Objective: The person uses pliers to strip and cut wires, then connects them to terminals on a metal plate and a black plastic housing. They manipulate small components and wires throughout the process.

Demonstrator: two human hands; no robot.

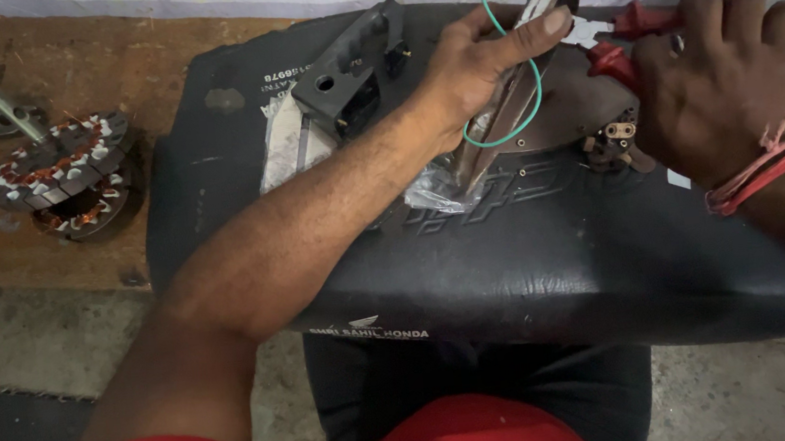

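Note:
My left hand grips a tilted flat metal plate with a green wire looped around it, thumb pressed near the plate's top. My right hand is closed on red-handled pliers, whose jaws meet the wire end beside my left thumb. Both rest over a black motorcycle seat lying across my lap. A small brown terminal part sits just below the pliers.
A black plastic housing and crumpled clear plastic lie on the seat. A wound motor stator with copper coils and a metal shaft sit on the brown floor at left. A wall runs along the back.

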